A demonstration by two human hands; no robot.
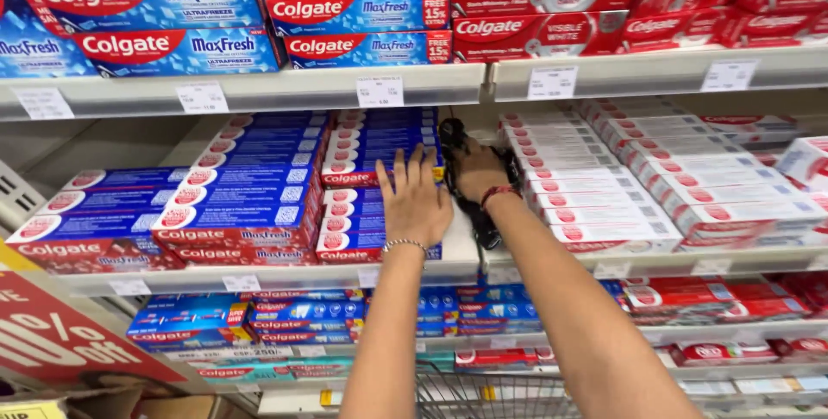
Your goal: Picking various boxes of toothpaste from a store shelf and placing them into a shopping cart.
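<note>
Head view: the left hand (pixel 416 199) lies flat, fingers spread wide, against a stack of blue and red toothpaste boxes (pixel 379 179) on the middle shelf (pixel 259 278). Just beside it, the right hand (pixel 479 176) reaches into the gap next to the white and red boxes (pixel 595 186); a black strap (pixel 470 203) hangs about it, and whether its fingers grip anything I cannot tell. A wire cart (pixel 483 395) stands below.

Shelves packed with long flat toothpaste boxes: blue-and-red stacks (pixel 259 182) left and centre, white-and-red ones (pixel 655 178) on the right, solid red cartons (pixel 552 5) top right. White price labels (pixel 379 91) clipped along shelf edges. Red sale sign (pixel 52 333) with white print, bottom left corner.
</note>
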